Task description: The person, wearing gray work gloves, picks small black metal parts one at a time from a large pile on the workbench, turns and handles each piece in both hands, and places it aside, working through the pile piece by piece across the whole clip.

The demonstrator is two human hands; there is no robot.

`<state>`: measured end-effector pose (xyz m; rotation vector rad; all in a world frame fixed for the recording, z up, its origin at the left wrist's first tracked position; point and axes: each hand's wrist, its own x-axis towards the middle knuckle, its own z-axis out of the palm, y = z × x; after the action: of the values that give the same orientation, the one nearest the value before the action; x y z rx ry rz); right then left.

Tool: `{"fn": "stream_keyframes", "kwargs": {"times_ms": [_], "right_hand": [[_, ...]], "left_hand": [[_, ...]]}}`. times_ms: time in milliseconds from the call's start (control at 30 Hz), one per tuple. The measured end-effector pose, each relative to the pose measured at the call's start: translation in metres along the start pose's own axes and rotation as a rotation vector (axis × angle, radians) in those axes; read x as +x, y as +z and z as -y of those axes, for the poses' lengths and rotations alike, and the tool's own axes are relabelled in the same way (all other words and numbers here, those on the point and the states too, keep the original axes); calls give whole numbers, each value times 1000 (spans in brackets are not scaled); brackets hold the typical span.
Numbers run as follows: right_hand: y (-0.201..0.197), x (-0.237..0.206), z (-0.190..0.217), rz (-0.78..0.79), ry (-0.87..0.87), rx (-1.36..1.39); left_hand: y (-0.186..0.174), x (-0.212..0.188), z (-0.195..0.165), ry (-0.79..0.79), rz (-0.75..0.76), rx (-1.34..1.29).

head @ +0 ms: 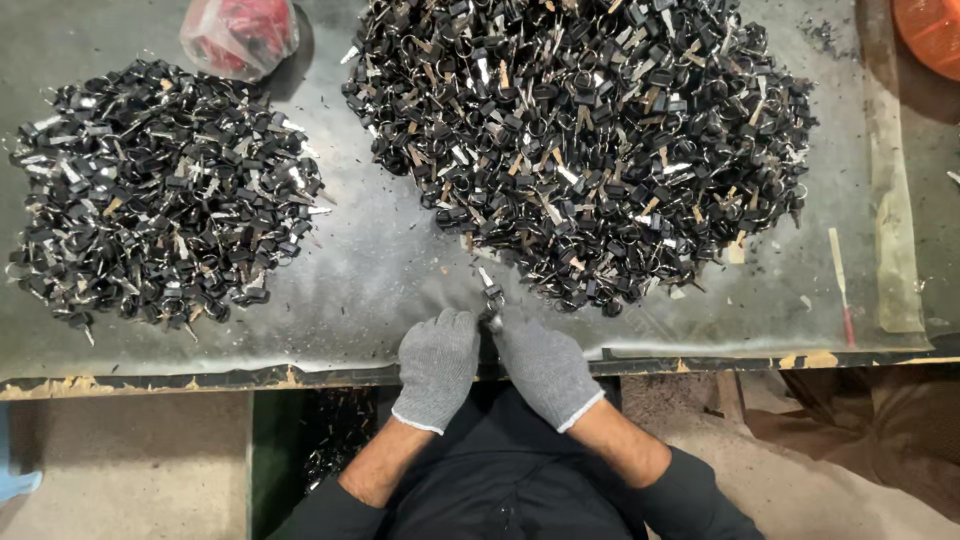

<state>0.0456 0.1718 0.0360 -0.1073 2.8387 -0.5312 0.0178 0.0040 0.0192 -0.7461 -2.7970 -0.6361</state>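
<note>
Two hands: both mine, in grey knit gloves, meeting at the near edge of the table [400, 290].
Left hand [437, 362]: fingers curled in towards the right one, closed about the small key piece between us; how much of the hold is mine I cannot tell, the glove hides the fingertips.
Right hand [545, 368]: fingers folded likewise, pinching the same piece from the other side.
Key piece [491, 298]: a small black-headed key with a pale metal blade, sticking up and away from my fingertips, just in front of the big heap and not touching it as far as I can see.
Big heap [590, 140]: black-headed keys with silver and brassy blades, piled high on the far right part of the table, its near fringe close to my hands.
Smaller heap [165, 195]: the same sort of keys, lying flatter, on the left, well apart from the big one.
Bag [238, 35]: clear plastic with something red inside, at the far edge between the two heaps.
Stick [842, 285]: thin, pale, with a red end, lying right of the big heap.
Table: grey, scuffed, dusted with small dark scraps; its front edge is chipped.
</note>
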Motion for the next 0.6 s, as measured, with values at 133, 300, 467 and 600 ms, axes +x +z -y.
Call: {"fn": "stream_keyframes", "kwargs": {"times_ms": [133, 300, 467, 600], "right_hand": [[-10, -13, -2, 85, 104, -11], [1, -13, 5, -83, -60, -140], [-9, 1, 1, 90, -60, 63], [-23, 5, 5, 128, 49, 73]], "left_hand": [[-5, 0, 5, -43, -63, -204], [1, -2, 4, -37, -100, -238], [6, -7, 2, -13, -88, -225], [7, -8, 4, 13, -121, -246]]}}
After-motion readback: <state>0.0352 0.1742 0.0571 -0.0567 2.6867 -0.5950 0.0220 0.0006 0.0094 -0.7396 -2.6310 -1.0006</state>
